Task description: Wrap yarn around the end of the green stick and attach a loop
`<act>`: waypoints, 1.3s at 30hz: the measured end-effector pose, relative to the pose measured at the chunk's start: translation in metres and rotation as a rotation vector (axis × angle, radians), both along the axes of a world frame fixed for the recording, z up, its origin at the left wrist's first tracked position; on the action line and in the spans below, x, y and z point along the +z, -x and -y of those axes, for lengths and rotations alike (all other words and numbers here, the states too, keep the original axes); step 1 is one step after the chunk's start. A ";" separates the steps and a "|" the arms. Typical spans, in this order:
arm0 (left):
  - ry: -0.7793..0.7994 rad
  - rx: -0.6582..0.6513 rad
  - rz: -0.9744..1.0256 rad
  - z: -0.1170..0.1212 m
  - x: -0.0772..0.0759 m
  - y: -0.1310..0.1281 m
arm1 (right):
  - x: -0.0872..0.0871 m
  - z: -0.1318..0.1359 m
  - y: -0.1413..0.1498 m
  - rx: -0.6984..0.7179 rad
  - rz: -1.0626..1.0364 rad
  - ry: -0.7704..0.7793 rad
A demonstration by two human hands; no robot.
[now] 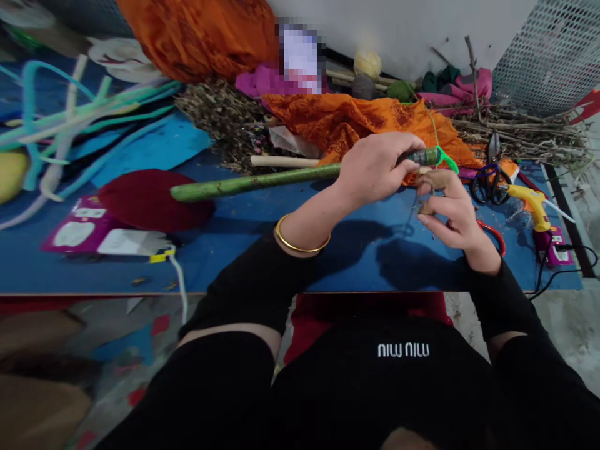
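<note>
My left hand (370, 167) is wrapped round a long green stick (253, 184), held level above the table, its wide end to the left over a dark red round pad (150, 200). At the stick's right end, a dark band and bright green yarn (447, 159) show. Just below that end is my right hand (447, 209), its fingers bent and pinched together. Something small and brownish shows at those fingertips, too unclear to name. A thin green strand runs up from the yarn toward a dark green ball (400, 91) at the back.
Orange cloth (365, 122) and dry twigs (520, 131) lie along the back of the blue table (262, 265). Scissors (492, 181) and a yellow glue gun (532, 203) are at the right. Foam strips (70, 125) and a purple packet (75, 228) occupy the left.
</note>
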State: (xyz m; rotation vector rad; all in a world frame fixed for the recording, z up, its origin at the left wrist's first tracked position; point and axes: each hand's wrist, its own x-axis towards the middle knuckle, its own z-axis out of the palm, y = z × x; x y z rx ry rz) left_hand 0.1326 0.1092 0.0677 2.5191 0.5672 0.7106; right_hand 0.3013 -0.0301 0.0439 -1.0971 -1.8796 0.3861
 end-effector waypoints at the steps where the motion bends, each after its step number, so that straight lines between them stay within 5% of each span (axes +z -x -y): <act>1: -0.002 0.001 -0.009 -0.001 -0.001 -0.001 | 0.000 0.001 0.003 -0.028 -0.037 -0.014; 6: 0.008 0.021 -0.089 0.000 -0.006 -0.007 | -0.009 0.002 0.017 0.003 -0.278 0.095; 22: -0.106 -0.006 -0.087 0.006 -0.029 -0.013 | -0.020 -0.008 0.040 -0.296 -0.900 0.173; 39: -0.107 0.075 -0.103 0.008 -0.039 -0.020 | -0.010 0.002 0.047 -0.305 -0.956 0.189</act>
